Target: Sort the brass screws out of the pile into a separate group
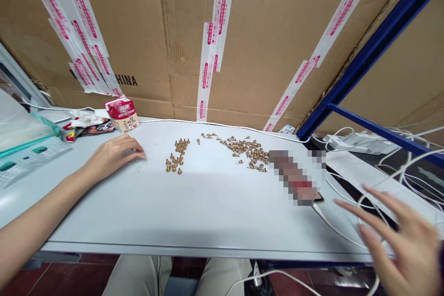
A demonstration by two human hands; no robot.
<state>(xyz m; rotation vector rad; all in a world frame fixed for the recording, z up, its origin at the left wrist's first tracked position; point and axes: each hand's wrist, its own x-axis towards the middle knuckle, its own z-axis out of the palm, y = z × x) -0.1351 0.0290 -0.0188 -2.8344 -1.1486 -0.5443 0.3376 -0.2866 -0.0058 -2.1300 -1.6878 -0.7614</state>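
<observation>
My left hand (pixel 116 156) lies palm down on the pale grey table (pixel 208 212), its fingers loosely curled and nothing visible in them. To its right are a small group of brass screws (pixel 176 159) and a larger scattered pile of brass screws (pixel 246 150). My right hand (pixel 391 236) is raised, blurred and spread, over white cables (pixel 347 226) at the table's right end. It holds nothing. A pixelated patch (pixel 294 178) hides something lying next to the larger pile.
A red-and-white drink carton (pixel 121 114) and crumpled wrappers (pixel 86 127) stand at the table's back left. A teal-and-white device (pixel 31 157) sits at far left. A taped cardboard box (pixel 222 41) rises behind, with a blue metal shelf frame (pixel 367 51) at right.
</observation>
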